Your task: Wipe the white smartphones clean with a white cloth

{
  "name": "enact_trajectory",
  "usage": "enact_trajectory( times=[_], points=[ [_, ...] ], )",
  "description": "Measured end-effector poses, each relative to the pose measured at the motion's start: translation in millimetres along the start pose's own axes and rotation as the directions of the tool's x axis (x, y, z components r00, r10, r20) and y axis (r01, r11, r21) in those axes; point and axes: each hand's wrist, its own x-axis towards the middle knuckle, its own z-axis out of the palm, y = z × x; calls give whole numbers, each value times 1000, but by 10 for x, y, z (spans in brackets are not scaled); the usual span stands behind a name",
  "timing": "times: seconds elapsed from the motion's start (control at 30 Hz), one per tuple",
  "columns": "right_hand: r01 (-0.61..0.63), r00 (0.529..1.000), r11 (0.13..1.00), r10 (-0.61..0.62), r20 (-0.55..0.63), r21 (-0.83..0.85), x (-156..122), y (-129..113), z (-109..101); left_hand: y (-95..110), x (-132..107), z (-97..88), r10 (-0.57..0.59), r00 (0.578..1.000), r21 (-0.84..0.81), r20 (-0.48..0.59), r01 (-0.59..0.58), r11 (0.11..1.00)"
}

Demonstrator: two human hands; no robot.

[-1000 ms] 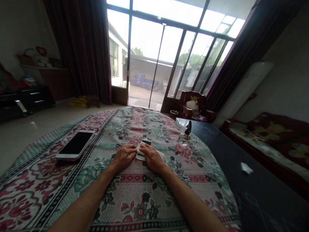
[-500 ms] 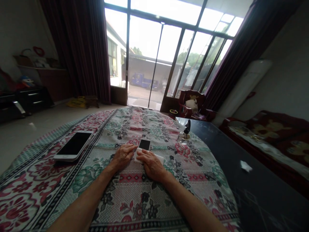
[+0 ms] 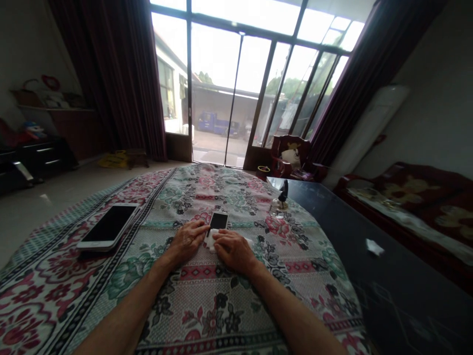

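A small white smartphone (image 3: 219, 220) with a dark screen lies on the flowered tablecloth (image 3: 207, 310), its near part covered by my hands and a white tissue (image 3: 211, 240). My left hand (image 3: 187, 239) holds the phone's left edge, fingers close together and fingertips touching it. Over the phone's lower end, my right hand (image 3: 233, 250) presses the tissue with curled fingers; some of the tissue sticks out on its right. To the left, a larger white phone (image 3: 109, 227) lies face up, raised a little on something dark.
A small dark figurine on a clear base (image 3: 283, 195) stands toward the table's back right. Right of it extends a black tabletop (image 3: 347, 236) with a crumpled white paper (image 3: 374, 247). Beyond are a wooden chair (image 3: 291, 155), a sofa (image 3: 414, 197) and glass doors.
My right hand has shifted slightly right, its fingers more curled, and the tissue looks more bunched. The left hand stays at the phone's edge. The whole view has shifted a little.
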Motion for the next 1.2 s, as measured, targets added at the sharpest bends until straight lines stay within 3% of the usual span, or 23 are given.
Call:
enact_trajectory(
  times=[0.23,0.5,0.63,0.87,1.2],
  points=[
    [-53,998,998,54,-22,28,91,172,-35,-1,3,19,-11,1000,-11,-26,11,1000],
    [-245,969,969,245,-35,-5,387,530,-9,1,29,18,-7,999,-29,-37,6,1000],
    [-317,947,948,315,-54,-17,454,581,25,2,31,16,-15,999,-39,-35,14,999],
    [-203,979,979,204,-18,27,200,411,-49,17,28,-7,-5,1000,4,-2,5,1000],
    [-23,997,999,20,72,44,-115,-32,-164,32,19,-18,-10,1000,-19,-12,10,1000]
  ],
)
